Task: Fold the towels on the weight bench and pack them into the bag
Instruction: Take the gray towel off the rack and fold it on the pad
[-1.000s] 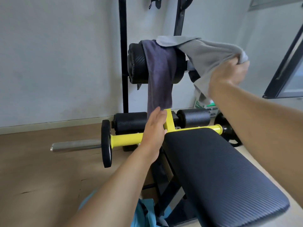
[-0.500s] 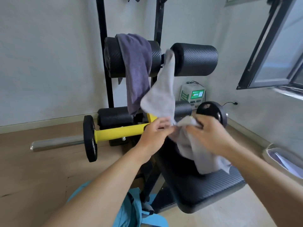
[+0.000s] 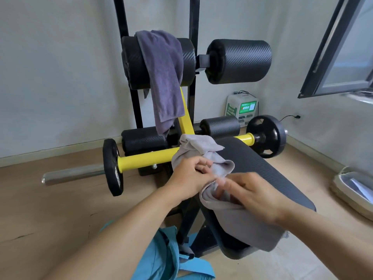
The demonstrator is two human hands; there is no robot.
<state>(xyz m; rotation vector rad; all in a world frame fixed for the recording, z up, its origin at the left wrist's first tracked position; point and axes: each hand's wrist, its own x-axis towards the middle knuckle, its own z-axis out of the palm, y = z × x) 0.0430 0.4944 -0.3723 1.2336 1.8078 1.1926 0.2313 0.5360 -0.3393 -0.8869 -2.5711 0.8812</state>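
Note:
A light grey towel [image 3: 238, 221] lies bunched across the black bench pad [image 3: 268, 174], one end hanging over the near edge. My left hand [image 3: 188, 178] grips its upper bunched part. My right hand [image 3: 254, 194] pinches a fold of the same towel just to the right. A darker purple-grey towel [image 3: 165, 77] hangs over the upper left foam roller [image 3: 131, 63]. The blue bag [image 3: 167, 257] sits on the floor beneath the bench, partly hidden by my left forearm.
Yellow frame bar [image 3: 145, 159] carries weight plates at left [image 3: 113, 166] and right [image 3: 266, 136]. A steel bar end [image 3: 70, 175] sticks out left. An open window frame [image 3: 333, 47] juts in at right; a white tray [image 3: 355, 190] rests on the floor.
The light grey towel has come off the upper right roller and down onto the bench pad. Both hands dropped with it and now hold it together over the pad.

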